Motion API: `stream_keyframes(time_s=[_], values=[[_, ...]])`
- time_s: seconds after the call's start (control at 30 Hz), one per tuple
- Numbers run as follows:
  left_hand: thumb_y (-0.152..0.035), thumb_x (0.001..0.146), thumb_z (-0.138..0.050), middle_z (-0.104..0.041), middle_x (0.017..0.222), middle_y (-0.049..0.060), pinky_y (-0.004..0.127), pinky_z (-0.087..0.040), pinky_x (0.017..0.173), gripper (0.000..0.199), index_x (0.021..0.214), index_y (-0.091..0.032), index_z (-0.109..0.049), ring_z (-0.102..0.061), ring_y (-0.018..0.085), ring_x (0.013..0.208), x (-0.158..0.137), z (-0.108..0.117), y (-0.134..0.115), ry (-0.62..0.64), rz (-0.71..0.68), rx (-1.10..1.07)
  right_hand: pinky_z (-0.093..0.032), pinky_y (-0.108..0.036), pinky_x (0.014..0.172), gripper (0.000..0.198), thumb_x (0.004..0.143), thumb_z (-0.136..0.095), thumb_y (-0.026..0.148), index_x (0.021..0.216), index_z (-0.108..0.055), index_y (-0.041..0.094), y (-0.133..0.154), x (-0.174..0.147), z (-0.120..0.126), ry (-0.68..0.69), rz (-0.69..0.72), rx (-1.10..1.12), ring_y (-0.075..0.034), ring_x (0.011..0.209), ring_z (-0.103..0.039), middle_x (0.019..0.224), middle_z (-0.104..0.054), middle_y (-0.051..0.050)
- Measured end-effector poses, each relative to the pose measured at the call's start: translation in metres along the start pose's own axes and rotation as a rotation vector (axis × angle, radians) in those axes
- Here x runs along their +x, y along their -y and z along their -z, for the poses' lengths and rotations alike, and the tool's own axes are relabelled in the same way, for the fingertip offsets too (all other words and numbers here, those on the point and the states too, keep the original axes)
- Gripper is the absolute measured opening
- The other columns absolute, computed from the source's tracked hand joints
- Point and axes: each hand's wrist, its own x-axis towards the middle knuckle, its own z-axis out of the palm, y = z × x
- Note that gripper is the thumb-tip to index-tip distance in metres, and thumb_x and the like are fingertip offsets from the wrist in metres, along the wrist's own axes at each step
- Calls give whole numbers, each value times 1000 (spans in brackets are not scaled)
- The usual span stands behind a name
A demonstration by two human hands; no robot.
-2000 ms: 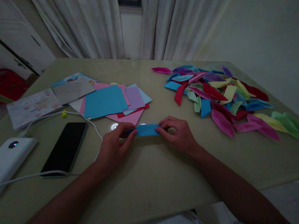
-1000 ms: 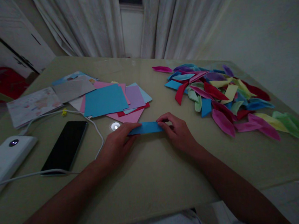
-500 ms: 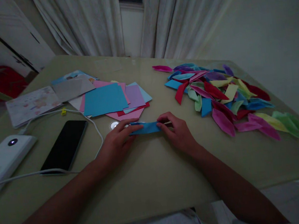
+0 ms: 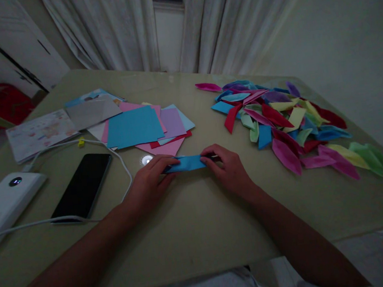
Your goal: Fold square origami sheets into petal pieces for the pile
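Between my two hands a folded strip of blue paper [image 4: 190, 163] is stretched sideways, just above or on the tabletop. My left hand [image 4: 154, 174] pinches its left end, fingers on top and the thumb below. The right end sits between the thumb and fingers of my right hand [image 4: 223, 165]. Both ends of the strip are partly covered by my fingers. Beyond my left hand lie loose square sheets, with a blue sheet [image 4: 135, 127] on top and a purple sheet [image 4: 173, 122] beside it. To the right is a heap of folded coloured paper pieces [image 4: 277, 119].
On the left lie a black phone [image 4: 83, 186], a white power bank [image 4: 11, 206] and a white cable [image 4: 123, 161] looping near my left hand. A patterned booklet [image 4: 43, 135] rests behind them. The table's [image 4: 187, 243] near edge is close to my body.
The fingers of my left hand have shifted slightly left along the blue strip, showing more of its left part. My right hand stays nearly still.
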Motion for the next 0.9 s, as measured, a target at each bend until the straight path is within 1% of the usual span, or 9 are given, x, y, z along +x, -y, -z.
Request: stream_keyframes(time_s=[0.1, 0.2, 0.3, 0.43, 0.53, 0.6, 0.77, 0.83, 0.9], values=[[-30, 104, -65, -77, 122, 11, 42, -63, 96, 19, 120, -23, -72, -75, 26, 111, 1, 0, -1, -10, 4, 16, -60, -38, 89, 13, 103, -71, 33, 110, -72, 23, 1, 0, 0, 17, 11, -7, -24, 99, -74, 107, -77, -8], [-31, 105, -65, -76, 122, 11, 41, -62, 96, 17, 118, -23, -72, -75, 27, 112, 1, 1, -3, -21, -1, 32, -60, -41, 94, 26, 98, -79, 40, 117, -73, 23, 0, 1, 1, 31, 57, -30, -26, 103, -74, 113, -77, -10], [-30, 107, -62, -75, 122, 11, 38, -61, 93, 17, 118, -21, -72, -74, 25, 111, 1, 1, -3, -17, -13, 48, -59, -44, 100, 38, 91, -86, 37, 123, -72, 22, -2, 1, 1, 40, 134, -47, -29, 111, -73, 120, -76, -12], [-31, 108, -59, -73, 126, 11, 38, -61, 96, 19, 119, -22, -73, -74, 25, 113, 0, 1, -2, -6, -27, 69, -59, -45, 103, 29, 93, -80, 22, 121, -73, 24, -6, 1, 1, 41, 161, -53, -29, 115, -72, 122, -75, -11], [-32, 108, -60, -71, 130, 11, 40, -61, 100, 21, 119, -24, -76, -73, 26, 117, -1, 0, 0, 6, -24, 83, -59, -45, 102, 25, 92, -78, 17, 115, -74, 25, -7, 1, 1, 37, 162, -62, -28, 114, -73, 121, -75, -10], [-33, 108, -60, -71, 132, 11, 40, -62, 100, 23, 120, -24, -77, -74, 26, 115, -2, -1, 2, 12, -15, 94, -59, -46, 102, 23, 91, -78, 14, 111, -73, 24, -7, 1, 1, 30, 162, -74, -28, 113, -73, 121, -75, -11], [-34, 107, -60, -70, 134, 11, 39, -64, 93, 25, 118, -25, -82, -77, 22, 99, -3, -3, 4, 22, 0, 96, -58, -46, 102, 23, 87, -75, 6, 101, -71, 24, -5, 0, 1, 34, 148, -98, -28, 113, -73, 120, -74, -11], [-33, 107, -61, -70, 134, 11, 39, -64, 93, 25, 118, -24, -82, -77, 22, 99, -3, -2, 5, 24, -13, 99, -58, -45, 102, 23, 86, -75, 5, 99, -70, 23, -5, 0, 0, 40, 140, -104, -28, 113, -73, 121, -74, -11], [-31, 107, -61, -69, 134, 12, 40, -64, 93, 26, 118, -23, -82, -77, 23, 100, -3, -2, 6, 31, -25, 108, -58, -45, 102, 25, 86, -75, 5, 103, -70, 23, -5, 0, 0, 41, 141, -111, -28, 113, -73, 121, -74, -11]])
